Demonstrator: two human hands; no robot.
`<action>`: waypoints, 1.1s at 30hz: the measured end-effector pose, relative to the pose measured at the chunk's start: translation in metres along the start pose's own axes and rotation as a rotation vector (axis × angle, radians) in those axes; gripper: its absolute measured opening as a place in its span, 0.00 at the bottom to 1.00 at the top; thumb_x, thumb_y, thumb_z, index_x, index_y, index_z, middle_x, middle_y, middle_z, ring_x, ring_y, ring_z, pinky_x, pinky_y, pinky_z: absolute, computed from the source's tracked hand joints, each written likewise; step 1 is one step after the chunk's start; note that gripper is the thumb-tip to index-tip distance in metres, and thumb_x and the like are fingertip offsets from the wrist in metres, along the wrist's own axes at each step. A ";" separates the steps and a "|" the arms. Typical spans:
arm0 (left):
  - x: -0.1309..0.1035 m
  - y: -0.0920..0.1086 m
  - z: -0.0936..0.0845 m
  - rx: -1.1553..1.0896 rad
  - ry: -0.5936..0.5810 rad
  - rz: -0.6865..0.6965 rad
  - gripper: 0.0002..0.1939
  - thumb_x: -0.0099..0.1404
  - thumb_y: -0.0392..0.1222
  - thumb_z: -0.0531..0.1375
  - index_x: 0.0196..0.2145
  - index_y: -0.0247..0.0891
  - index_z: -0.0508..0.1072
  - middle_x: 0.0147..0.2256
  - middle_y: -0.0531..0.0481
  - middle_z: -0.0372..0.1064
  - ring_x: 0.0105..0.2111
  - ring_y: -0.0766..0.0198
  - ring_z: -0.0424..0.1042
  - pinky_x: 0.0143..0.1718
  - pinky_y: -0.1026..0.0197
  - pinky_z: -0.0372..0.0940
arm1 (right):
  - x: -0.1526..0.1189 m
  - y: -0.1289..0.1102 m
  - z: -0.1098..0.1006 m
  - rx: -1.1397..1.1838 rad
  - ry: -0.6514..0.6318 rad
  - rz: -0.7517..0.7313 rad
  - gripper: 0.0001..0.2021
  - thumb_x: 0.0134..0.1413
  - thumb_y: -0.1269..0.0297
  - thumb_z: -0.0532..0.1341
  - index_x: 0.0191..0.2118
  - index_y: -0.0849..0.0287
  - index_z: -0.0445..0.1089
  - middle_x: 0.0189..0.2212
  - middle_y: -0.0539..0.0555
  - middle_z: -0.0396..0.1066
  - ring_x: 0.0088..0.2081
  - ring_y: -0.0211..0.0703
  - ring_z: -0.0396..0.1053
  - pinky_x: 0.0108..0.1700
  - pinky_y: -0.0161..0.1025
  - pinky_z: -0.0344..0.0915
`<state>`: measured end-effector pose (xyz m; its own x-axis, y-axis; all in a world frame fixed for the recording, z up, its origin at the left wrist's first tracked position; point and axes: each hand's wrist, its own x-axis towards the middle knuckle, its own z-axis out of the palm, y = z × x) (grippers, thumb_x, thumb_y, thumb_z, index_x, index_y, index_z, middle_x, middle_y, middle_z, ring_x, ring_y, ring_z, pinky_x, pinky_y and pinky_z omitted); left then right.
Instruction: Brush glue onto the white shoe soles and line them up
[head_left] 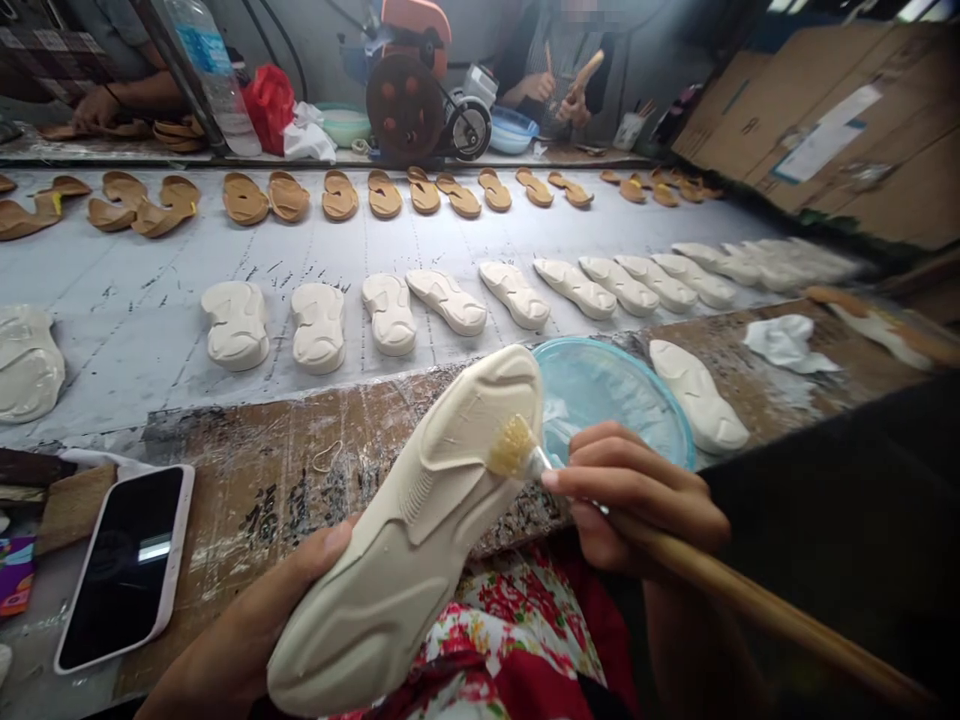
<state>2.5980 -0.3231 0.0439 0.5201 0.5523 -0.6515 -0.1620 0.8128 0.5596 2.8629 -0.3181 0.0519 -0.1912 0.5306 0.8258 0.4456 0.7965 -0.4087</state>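
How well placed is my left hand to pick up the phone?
Probably not well: the left hand is taken up gripping the white sole. Otherwise the way looks free, as the phone lies nearby, uncovered.

Holds in the left hand [274, 595] a cream-white, foot-shaped moulded sole [420, 520], slanting from lower left to upper right. Shows raised contours, shallow recessed panels and, near the middle, a patch of fine ribs; looks matte. Holds in the right hand [645, 495] a long wooden-handled brush with pale yellow bristles [512, 447] and a silvery collar, bristles at the sole's upper right edge, handle sloping down to the lower right.
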 end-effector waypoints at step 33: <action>0.040 -0.006 0.057 -0.220 0.011 0.100 0.23 0.65 0.53 0.56 0.42 0.30 0.79 0.31 0.45 0.78 0.37 0.53 0.76 0.46 0.58 0.67 | -0.023 -0.006 0.015 0.507 -0.040 0.242 0.11 0.51 0.72 0.59 0.41 0.62 0.73 0.27 0.52 0.66 0.27 0.37 0.65 0.28 0.34 0.65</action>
<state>2.6673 -0.3168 0.0434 0.4830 0.6329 -0.6050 -0.3913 0.7742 0.4975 2.8517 -0.3313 0.0295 -0.1733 0.7179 0.6742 0.0066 0.6854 -0.7281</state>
